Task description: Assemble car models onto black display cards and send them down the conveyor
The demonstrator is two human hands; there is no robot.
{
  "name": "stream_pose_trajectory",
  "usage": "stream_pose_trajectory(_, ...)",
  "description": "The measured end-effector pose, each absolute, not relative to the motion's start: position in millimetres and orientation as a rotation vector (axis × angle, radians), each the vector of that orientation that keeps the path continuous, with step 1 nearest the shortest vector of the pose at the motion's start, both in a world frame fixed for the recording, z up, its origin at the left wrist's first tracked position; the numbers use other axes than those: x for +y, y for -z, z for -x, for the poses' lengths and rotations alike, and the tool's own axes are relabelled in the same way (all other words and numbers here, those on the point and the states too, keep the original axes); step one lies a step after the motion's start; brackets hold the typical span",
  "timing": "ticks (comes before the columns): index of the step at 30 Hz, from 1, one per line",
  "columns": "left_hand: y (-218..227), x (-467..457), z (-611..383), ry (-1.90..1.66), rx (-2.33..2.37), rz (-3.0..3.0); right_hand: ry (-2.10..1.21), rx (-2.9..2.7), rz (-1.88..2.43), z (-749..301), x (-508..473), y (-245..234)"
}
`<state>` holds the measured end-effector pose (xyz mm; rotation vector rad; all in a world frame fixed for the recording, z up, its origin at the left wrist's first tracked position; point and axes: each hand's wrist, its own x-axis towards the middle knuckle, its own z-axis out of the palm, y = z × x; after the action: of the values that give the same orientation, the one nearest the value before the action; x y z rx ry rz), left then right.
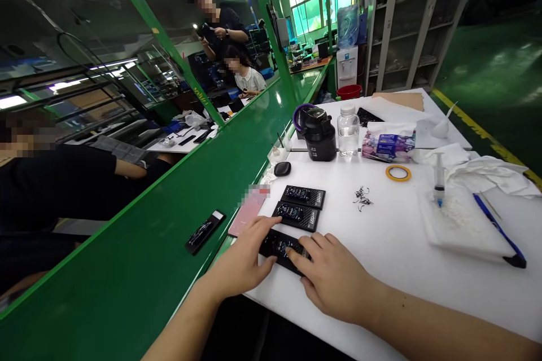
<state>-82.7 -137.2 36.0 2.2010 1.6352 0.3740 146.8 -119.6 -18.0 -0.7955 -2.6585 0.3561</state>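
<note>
A black base with a glossy dark model car (281,247) on it lies at the near edge of the white table. My left hand (245,259) grips its left end, thumb at the near side and fingers over the far side. The right end is held by my right hand (332,273), whose index fingertip touches the car; the thumb is at the near side. Just beyond are two similar model cars on black bases, a nearer one (292,213) and a farther one (300,194). A pink phone-like slab (249,211) lies to their left.
Another dark piece (205,232) lies on the green ledge. Black scraps (363,198), yellow tape (398,173), a syringe (439,180) over white foam (461,231), and a blue-handled tool (499,230) are rightward. A black jug (319,138) and clear bottle (348,135) stand behind. Co-workers sit and stand leftward.
</note>
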Motion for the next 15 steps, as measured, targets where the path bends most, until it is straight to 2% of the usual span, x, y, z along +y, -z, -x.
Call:
stream_pose_trajectory(10, -31, -126, 99, -0.231, 1.557, -2.257, -0.361, -2.694, 0.769, -148, -115, 19)
stream_pose_trajectory(15, -21, -153, 140, -0.278, 1.775, -2.315, -0.375, -2.652, 0.652, -163, -116, 28)
